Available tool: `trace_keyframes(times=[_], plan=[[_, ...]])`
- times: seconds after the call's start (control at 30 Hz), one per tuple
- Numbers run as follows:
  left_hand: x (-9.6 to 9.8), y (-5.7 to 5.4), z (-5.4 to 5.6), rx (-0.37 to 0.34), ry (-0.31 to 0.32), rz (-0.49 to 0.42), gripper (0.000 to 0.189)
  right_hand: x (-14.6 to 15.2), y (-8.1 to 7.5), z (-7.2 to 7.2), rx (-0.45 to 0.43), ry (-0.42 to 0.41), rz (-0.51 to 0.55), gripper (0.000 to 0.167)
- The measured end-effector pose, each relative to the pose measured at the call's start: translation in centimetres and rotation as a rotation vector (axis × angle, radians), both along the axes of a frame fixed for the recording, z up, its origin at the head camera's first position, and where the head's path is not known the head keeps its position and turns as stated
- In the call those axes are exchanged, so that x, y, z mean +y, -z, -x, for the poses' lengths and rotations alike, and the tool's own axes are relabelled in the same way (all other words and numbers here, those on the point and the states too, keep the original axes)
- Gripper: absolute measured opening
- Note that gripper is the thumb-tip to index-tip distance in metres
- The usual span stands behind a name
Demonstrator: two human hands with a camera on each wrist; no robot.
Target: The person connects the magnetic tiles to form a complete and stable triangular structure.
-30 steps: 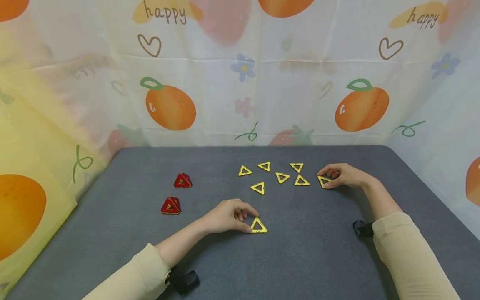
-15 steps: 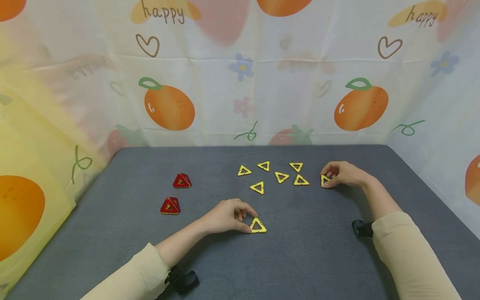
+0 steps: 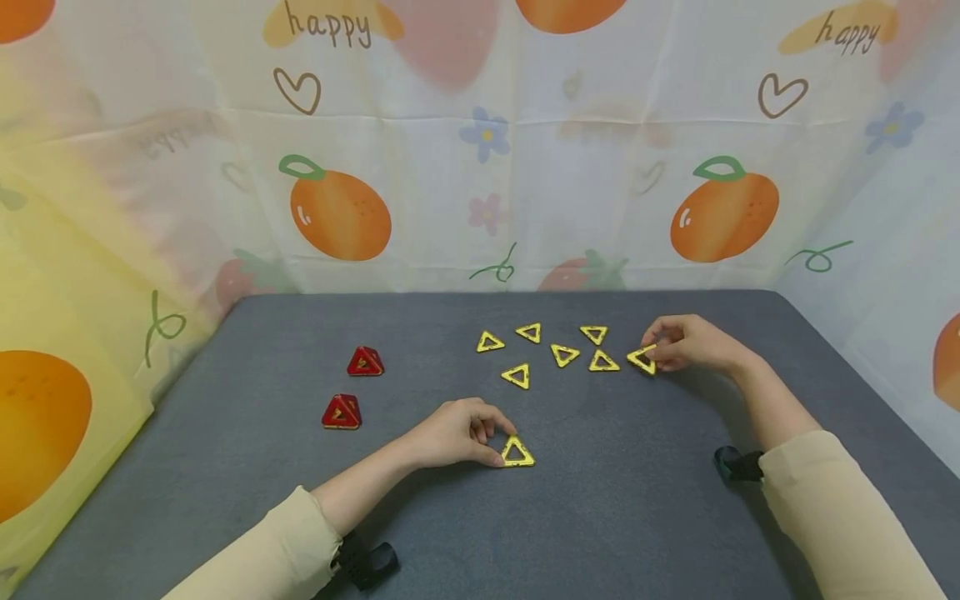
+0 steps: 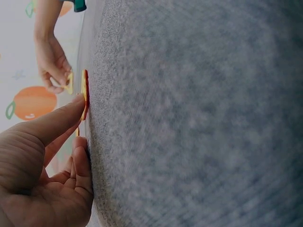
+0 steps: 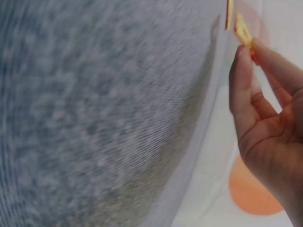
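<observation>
Thumb and finger of your left hand (image 3: 463,433) pinch the near tile (image 3: 517,462), a hollow yellow triangle flat on the grey table (image 3: 637,517). Finger at the apex, thumb at the corner closest to you: a spread that likely stops it swivelling and leaves its right edge free. Left-wrist view shows a red layer under the yellow.

Farther out and to the right, your right hand (image 3: 693,343) pinches the far tile (image 3: 640,365), tip pointing left, tilted. Blurred in the right-wrist view; you can't be sure whether a corner touches down. Thin piece, so a fingertip hold at one side seems the natural choice.

Six loose tiles (image 3: 564,364), yellow up, lie beyond the left grip and left of the right one; gaps between most probably let fingers reach the edges. Two red pyramids (image 3: 342,412) stand left of the left grip, apart from the tiles, likely out of your way.
</observation>
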State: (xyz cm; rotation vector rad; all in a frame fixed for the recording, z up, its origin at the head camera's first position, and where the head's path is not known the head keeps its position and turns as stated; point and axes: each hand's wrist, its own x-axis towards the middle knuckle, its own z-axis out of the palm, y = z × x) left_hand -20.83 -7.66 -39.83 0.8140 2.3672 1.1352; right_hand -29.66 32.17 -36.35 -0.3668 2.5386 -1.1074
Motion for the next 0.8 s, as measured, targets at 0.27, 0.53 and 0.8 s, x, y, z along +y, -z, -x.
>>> trace_keyframes(times=[0.27, 0.53, 0.8], plan=[[-0.1, 0.1, 0.0, 0.005, 0.009, -0.007, 0.032, -3.8, -1.3, -1.3, 0.018, -0.052, 0.088, 0.032], [-0.1, 0.1, 0.0, 0.004, 0.008, -0.006, 0.032, -9.1, -1.1, -3.5, 0.062, -0.134, 0.088, 0.027], [0.1, 0.1, 0.0, 0.026, 0.007, 0.002, 0.03, -13.0, -0.1, -6.0, 0.117, -0.205, 0.051, 0.017]])
